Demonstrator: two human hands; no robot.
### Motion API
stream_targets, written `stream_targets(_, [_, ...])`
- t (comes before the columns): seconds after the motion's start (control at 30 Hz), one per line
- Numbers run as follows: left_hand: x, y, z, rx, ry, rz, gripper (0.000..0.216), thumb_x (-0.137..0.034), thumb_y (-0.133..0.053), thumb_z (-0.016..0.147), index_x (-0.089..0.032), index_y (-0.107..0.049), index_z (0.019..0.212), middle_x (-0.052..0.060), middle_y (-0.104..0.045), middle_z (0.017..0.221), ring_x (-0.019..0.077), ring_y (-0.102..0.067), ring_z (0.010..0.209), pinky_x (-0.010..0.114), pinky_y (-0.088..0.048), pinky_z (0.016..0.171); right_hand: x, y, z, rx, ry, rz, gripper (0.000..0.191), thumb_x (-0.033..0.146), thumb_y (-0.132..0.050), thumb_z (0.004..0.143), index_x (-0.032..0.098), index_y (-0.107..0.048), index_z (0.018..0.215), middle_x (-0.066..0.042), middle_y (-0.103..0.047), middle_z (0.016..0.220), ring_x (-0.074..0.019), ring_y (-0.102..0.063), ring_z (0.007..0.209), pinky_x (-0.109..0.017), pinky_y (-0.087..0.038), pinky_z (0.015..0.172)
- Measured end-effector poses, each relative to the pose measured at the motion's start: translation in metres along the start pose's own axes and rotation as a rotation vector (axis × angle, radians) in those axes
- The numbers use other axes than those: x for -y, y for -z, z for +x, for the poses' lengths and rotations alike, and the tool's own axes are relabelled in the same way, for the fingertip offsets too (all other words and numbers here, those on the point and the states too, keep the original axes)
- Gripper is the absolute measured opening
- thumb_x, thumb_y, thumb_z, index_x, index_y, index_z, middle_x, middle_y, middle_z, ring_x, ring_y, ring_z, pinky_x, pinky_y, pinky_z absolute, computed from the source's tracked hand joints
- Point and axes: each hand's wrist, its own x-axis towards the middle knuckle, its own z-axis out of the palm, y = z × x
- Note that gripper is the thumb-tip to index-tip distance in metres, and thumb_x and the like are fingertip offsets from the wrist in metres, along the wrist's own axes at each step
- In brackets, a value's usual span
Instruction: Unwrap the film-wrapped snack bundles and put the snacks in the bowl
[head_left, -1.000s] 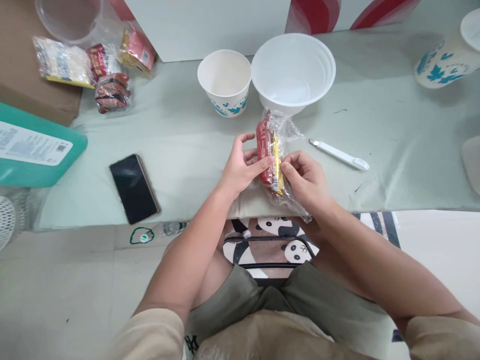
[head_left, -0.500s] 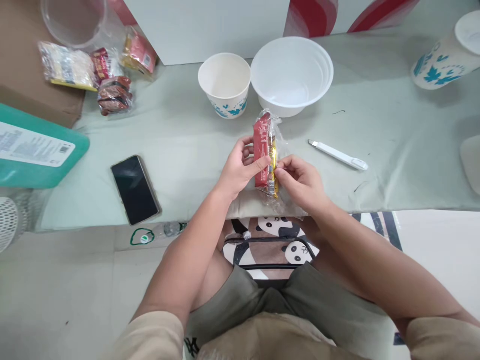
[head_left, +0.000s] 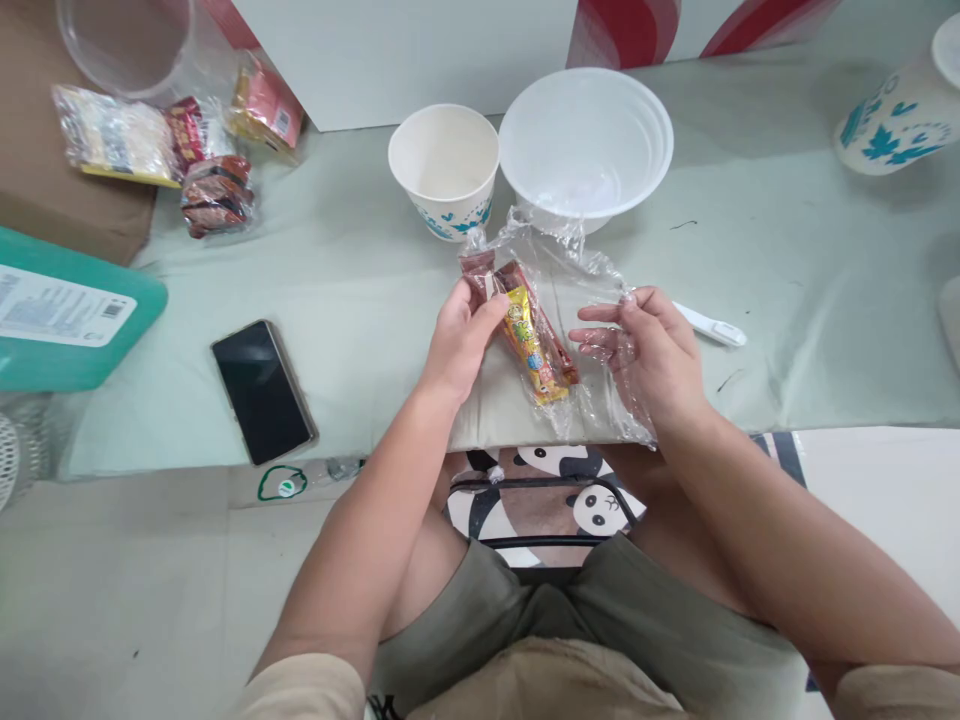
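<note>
My left hand is closed around several wrapped snack bars, its thumb lying on top near a yellow snack packet. Beside that packet are dark red-brown wrappers, partly under my thumb. Clear plastic wrap surrounds the snacks and spreads out to the right. My right hand pinches the wrap's edge between thumb and forefinger, its other fingers behind the film. Just beyond, a paper cup with blue leaf prints stands next to a white plastic bowl.
A white utility knife lies partly behind my right hand. At left are a black phone, a green container and wrapped snacks. Another printed cup stands at far right. The table's front edge is close to my lap.
My right hand has moved right, drawing the plastic wrap out wide. The snack bars have turned and spread in my left hand, with the yellow packet now facing up.
</note>
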Motion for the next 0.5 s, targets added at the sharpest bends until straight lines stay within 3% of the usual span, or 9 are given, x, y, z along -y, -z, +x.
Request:
stream_targets(0.13, [0.014, 0.005, 0.002, -0.043, -0.157, 0.192, 0.078, -0.062, -0.086, 0.071, -0.030, -0.051, 0.133, 0.010, -0.051, 0.151, 0.0316, -0.045, 0.150, 0.042, -0.043, 0.119, 0.003, 0.000, -0.002, -0.045, 0.033, -0.044, 0.036, 0.054, -0.065, 0.092, 0.027, -0.042, 0.090, -0.003, -0.075, 0.102, -0.0186, -0.076, 0.079, -0.034, -0.060, 0.070])
stream_targets(0.2, [0.016, 0.007, 0.000, -0.131, -0.225, 0.367, 0.082, -0.064, -0.088, 0.069, -0.031, -0.049, 0.133, 0.011, -0.044, 0.154, 0.0328, -0.038, 0.153, 0.044, -0.042, 0.118, 0.003, 0.001, -0.003, -0.046, 0.050, -0.072, 0.036, 0.055, -0.063, 0.092, 0.027, -0.041, 0.089, -0.004, -0.075, 0.105, -0.0195, -0.076, 0.080, -0.035, -0.061, 0.071])
stream_targets(0.27, [0.013, 0.007, -0.004, -0.177, -0.279, 0.560, 0.071, -0.059, -0.090, 0.067, -0.027, -0.055, 0.120, 0.012, -0.051, 0.141, 0.0312, -0.047, 0.140, 0.043, -0.044, 0.113, 0.003, 0.002, -0.004, -0.030, 0.069, -0.091, 0.037, 0.056, -0.064, 0.092, 0.026, -0.041, 0.088, -0.004, -0.074, 0.105, -0.0187, -0.076, 0.080, -0.035, -0.061, 0.073])
stream_targets(0.37, [0.005, 0.001, -0.011, -0.147, -0.295, 0.782, 0.047, -0.050, -0.091, 0.068, -0.024, -0.059, 0.091, 0.008, -0.056, 0.110, 0.0268, -0.056, 0.111, 0.044, -0.046, 0.103, 0.003, 0.003, -0.005, -0.002, 0.099, -0.103, 0.038, 0.054, -0.069, 0.090, 0.025, -0.044, 0.086, -0.003, -0.073, 0.104, -0.0160, -0.075, 0.078, -0.033, -0.060, 0.074])
stream_targets(0.5, [0.000, -0.011, -0.019, -0.097, -0.301, 0.891, 0.042, -0.046, -0.090, 0.069, -0.022, -0.056, 0.078, 0.005, -0.054, 0.099, 0.0251, -0.056, 0.100, 0.043, -0.046, 0.096, 0.003, 0.001, -0.008, 0.075, 0.127, -0.143, 0.036, 0.052, -0.072, 0.089, 0.024, -0.050, 0.085, -0.004, -0.075, 0.102, -0.0172, -0.076, 0.082, -0.033, -0.059, 0.075])
